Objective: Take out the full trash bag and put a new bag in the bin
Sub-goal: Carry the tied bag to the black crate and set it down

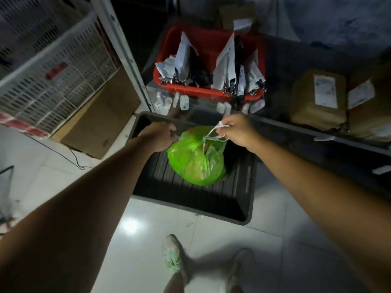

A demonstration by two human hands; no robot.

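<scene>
A full green trash bag (pixel 197 158) with a white drawstring (pixel 213 134) hangs inside the mouth of a black ribbed bin (pixel 190 193) on the floor. My right hand (pixel 239 130) is closed on the drawstring loops above the bag's top right. My left hand (pixel 160 136) sits at the bag's upper left, by the bin's far rim; its fingers curl under and whether they hold the bag is hidden.
A red crate (pixel 208 89) of clipped packets stands on a shelf just behind the bin. Cardboard boxes (pixel 319 100) lie on the right shelf, another box (pixel 99 125) and a white basket (pixel 48 70) at left. My feet (pixel 173 254) stand on white tiles.
</scene>
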